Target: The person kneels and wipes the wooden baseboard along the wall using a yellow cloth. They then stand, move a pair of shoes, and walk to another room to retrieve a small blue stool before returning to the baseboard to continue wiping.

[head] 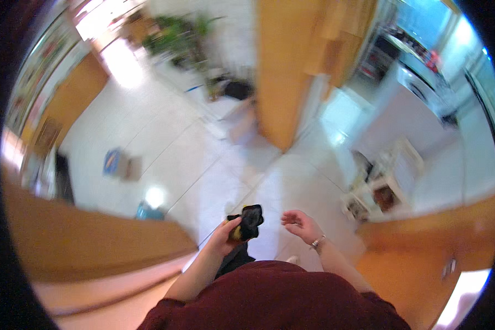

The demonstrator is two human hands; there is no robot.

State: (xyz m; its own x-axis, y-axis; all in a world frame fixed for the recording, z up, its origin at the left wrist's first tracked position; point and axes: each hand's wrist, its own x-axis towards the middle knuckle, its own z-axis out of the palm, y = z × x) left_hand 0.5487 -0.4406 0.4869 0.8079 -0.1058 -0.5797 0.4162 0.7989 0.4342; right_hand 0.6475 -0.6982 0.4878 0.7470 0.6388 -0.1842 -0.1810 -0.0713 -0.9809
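Note:
My left hand [227, 237] grips a black and yellow object [251, 222] in front of my body, with the thumb resting on its near side. Blur hides what kind of object it is. To the right of it, apart from it, is my right hand [299, 226], its fingers slightly curled and holding nothing. A bracelet [318, 242] circles the right wrist. Below both hands is the pale tiled floor, and dark cloth hangs beneath the left hand.
A wooden wall end [280, 82] juts out ahead. Shelving with white frames [400, 177] stands at right, near a washing machine [416, 88]. On the left floor sits a small blue box [113, 161]. Potted plants [177, 37] are further back. A wooden door [412, 247] is at lower right.

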